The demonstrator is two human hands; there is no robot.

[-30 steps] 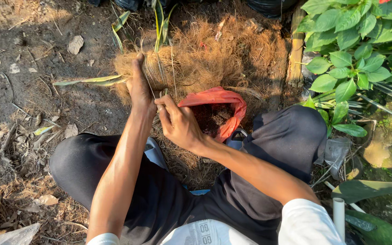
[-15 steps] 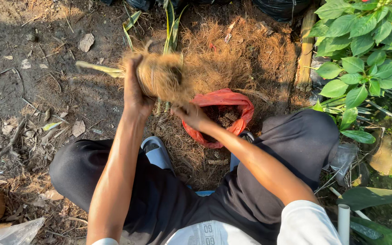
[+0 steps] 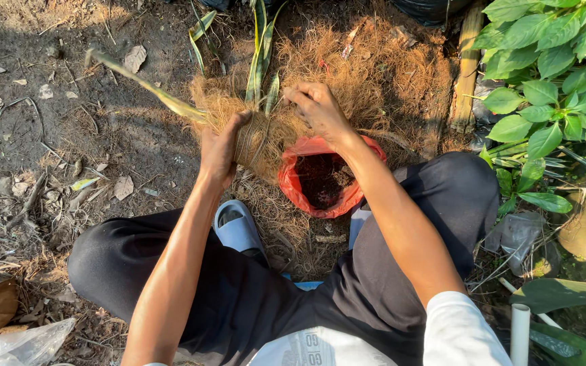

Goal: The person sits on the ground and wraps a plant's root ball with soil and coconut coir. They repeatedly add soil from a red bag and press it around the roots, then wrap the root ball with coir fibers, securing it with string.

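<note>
The bare brown dirt ground (image 3: 69,135) carries everything here. A loose heap of dry tan coconut fibre (image 3: 381,74) spreads across it at the top. A red plastic bag of dark soil (image 3: 320,181) sits on the fibre's near edge. Pale dry leaves (image 3: 125,187) and twigs lie scattered at left, and a weathered wooden post (image 3: 466,74) lies beside the fibre at right.
</note>
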